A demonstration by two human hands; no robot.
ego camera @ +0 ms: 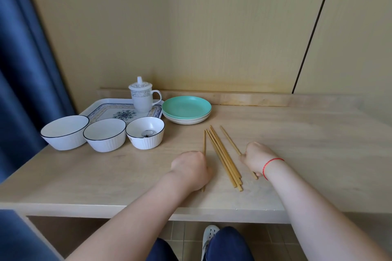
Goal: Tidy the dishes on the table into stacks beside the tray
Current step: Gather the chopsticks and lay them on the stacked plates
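Observation:
Several bamboo chopsticks (223, 157) lie in a loose bundle on the table's middle. My left hand (191, 168) is closed over a single chopstick (205, 141) left of the bundle. My right hand (257, 159), with a red string on its wrist, grips another lone chopstick (230, 140) to the right. A stack of plates with a mint-green one on top (186, 108) sits right of the blue-patterned tray (106, 110). Three white bowls stand in a row before the tray: large (63, 131), middle (105, 133), small (146, 131) with a metal spoon inside.
A lidded white mug (142, 95) stands on the tray's back right. A blue curtain (23, 70) hangs at the left. A low wooden ledge (254, 98) runs along the wall behind. The table's front edge (212, 212) is just beneath my forearms.

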